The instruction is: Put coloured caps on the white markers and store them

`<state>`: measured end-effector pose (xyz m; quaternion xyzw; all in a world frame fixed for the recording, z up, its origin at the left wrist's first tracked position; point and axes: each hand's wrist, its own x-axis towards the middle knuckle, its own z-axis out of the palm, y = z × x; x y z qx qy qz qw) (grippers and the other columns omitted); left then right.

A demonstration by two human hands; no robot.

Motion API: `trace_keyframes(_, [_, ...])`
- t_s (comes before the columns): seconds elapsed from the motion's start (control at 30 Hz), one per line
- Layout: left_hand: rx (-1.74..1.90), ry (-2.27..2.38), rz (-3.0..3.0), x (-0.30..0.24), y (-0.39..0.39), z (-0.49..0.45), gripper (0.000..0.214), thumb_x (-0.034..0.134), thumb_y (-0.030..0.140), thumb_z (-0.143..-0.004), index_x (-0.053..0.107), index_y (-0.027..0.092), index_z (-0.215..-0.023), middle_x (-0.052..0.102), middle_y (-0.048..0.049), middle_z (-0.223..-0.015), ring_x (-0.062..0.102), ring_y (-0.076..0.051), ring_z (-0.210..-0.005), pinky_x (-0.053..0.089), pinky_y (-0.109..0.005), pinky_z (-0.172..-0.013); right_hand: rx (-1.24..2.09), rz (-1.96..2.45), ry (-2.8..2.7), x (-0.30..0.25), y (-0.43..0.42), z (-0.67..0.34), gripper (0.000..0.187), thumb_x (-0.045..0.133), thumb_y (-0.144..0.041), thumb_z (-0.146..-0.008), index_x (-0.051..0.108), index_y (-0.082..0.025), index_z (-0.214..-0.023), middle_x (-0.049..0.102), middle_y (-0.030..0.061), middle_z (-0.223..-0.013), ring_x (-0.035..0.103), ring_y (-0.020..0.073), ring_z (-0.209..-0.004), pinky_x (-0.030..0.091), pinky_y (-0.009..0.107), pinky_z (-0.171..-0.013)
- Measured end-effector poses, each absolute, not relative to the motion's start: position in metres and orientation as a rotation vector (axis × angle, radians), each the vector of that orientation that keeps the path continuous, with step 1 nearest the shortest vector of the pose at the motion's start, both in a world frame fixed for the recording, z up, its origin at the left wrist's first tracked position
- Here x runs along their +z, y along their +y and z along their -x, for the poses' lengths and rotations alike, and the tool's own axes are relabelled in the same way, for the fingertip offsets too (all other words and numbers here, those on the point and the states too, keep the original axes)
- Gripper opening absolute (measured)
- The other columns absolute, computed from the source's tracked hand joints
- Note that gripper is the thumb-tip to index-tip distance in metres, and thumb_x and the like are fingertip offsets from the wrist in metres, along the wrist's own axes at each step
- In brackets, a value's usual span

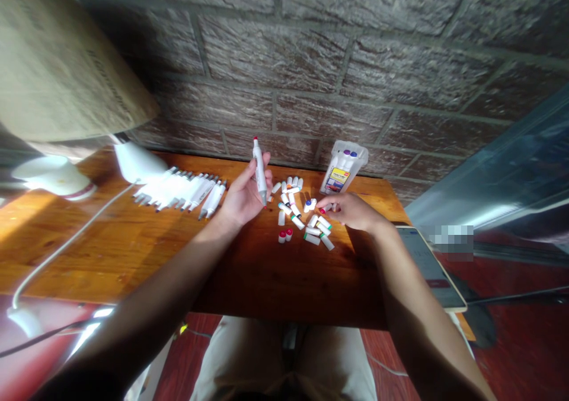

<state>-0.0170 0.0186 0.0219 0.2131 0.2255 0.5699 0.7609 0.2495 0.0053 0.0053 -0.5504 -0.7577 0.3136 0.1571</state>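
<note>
My left hand (pixel 243 198) holds a white marker (pixel 259 169) upright above the wooden table (pixel 133 252), its red end up and its bare tip down. My right hand (pixel 350 210) rests on the table, its fingertips pinched on a small red-tipped cap (pixel 323 210) at the edge of a loose heap of white marker caps (pixel 299 214). A row of several white markers (pixel 182 192) lies to the left of my left hand.
A clear marker case (pixel 344 167) leans against the brick wall at the back. A white lamp with its cable (pixel 66 244) stands at the left. A tablet (pixel 430 267) lies at the table's right edge. My knees show under the front edge.
</note>
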Motion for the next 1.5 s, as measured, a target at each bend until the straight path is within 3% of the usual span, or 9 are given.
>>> trace_keyframes(0.13, [1.236,0.463,-0.419,0.022,0.018,0.017,0.027,0.05,0.03,-0.102,0.072,0.022,-0.116,0.073,0.0031,-0.069,0.068,-0.005,-0.059,0.053,-0.011,-0.06,0.92,1.553,-2.141,0.001,0.007,-0.252,0.025,0.058,-0.022,-0.083,0.076,-0.014,-0.098,0.074,0.004,-0.084,0.057,0.0119,-0.061,0.044,0.025,-0.058])
trace_keyframes(0.27, [1.223,0.416,-0.403,0.021,0.018,0.018,0.032,0.042,0.028,-0.105,0.07,0.021,-0.119,0.073,0.0025,-0.071,0.068,-0.006,-0.06,0.055,-0.012,-0.061,0.844,1.404,-2.156,0.0,0.009,-0.254,0.018,0.065,-0.025,-0.081,0.076,-0.016,-0.091,0.076,0.0052,-0.087,0.063,0.0162,-0.074,0.05,0.029,-0.071])
trace_keyframes(0.33, [1.225,0.394,-0.411,0.021,0.018,0.019,0.034,0.039,0.027,-0.106,0.069,0.021,-0.122,0.074,0.002,-0.073,0.069,-0.006,-0.061,0.055,-0.013,-0.062,0.838,1.301,-2.136,0.003,0.007,-0.253,0.021,0.068,-0.031,-0.082,0.076,-0.016,-0.095,0.076,0.0072,-0.093,0.065,0.0182,-0.079,0.051,0.031,-0.073])
trace_keyframes(0.47, [1.22,0.381,-0.398,0.02,0.018,0.02,0.038,0.034,0.026,-0.107,0.068,0.021,-0.125,0.074,0.001,-0.073,0.07,-0.007,-0.061,0.055,-0.013,-0.062,1.01,1.179,-2.038,0.015,-0.005,-0.24,0.039,0.072,-0.038,-0.082,0.073,-0.014,-0.112,0.074,0.0078,-0.092,0.061,0.0148,-0.069,0.048,0.028,-0.062])
trace_keyframes(0.63, [1.203,0.373,-0.405,0.019,0.02,0.02,0.04,0.033,0.027,-0.107,0.067,0.022,-0.128,0.073,0.0017,-0.069,0.07,-0.007,-0.06,0.055,-0.013,-0.061,1.286,1.01,-2.095,0.015,-0.016,-0.219,0.042,0.074,-0.033,-0.081,0.07,-0.015,-0.119,0.074,0.0056,-0.093,0.065,0.0152,-0.075,0.052,0.027,-0.069])
trace_keyframes(0.77, [1.204,0.37,-0.412,0.018,0.021,0.02,0.04,0.032,0.027,-0.107,0.066,0.022,-0.128,0.074,0.0016,-0.07,0.07,-0.007,-0.06,0.055,-0.013,-0.06,1.226,0.963,-2.272,0.008,-0.016,-0.209,0.035,0.07,-0.023,-0.081,0.071,-0.014,-0.115,0.074,0.0065,-0.098,0.067,0.0162,-0.083,0.053,0.028,-0.075])
trace_keyframes(0.87, [1.188,0.388,-0.417,0.019,0.021,0.02,0.04,0.032,0.028,-0.107,0.068,0.02,-0.125,0.073,0.0009,-0.067,0.069,-0.007,-0.058,0.055,-0.013,-0.059,1.163,0.986,-2.327,0.008,-0.016,-0.206,0.029,0.068,-0.015,-0.079,0.072,-0.013,-0.108,0.074,0.0058,-0.094,0.067,0.015,-0.078,0.052,0.025,-0.071])
trace_keyframes(1.23, [1.222,0.447,-0.368,0.025,0.017,0.016,0.04,0.032,0.026,-0.107,0.064,0.02,-0.131,0.072,0.0024,-0.067,0.069,-0.006,-0.057,0.054,-0.013,-0.058,1.059,0.982,-2.429,0.003,-0.016,-0.202,0.039,0.062,-0.003,-0.075,0.069,-0.014,-0.112,0.076,0.0053,-0.097,0.067,0.0148,-0.079,0.05,0.025,-0.072])
trace_keyframes(1.5, [1.202,0.418,-0.408,0.02,0.02,0.018,0.038,0.037,0.027,-0.107,0.064,0.021,-0.131,0.073,0.0016,-0.068,0.069,-0.007,-0.059,0.055,-0.013,-0.059,0.988,1.045,-2.361,0.01,-0.019,-0.202,0.019,0.068,-0.013,-0.08,0.073,-0.016,-0.098,0.076,0.0034,-0.088,0.066,0.0145,-0.073,0.047,0.024,-0.068])
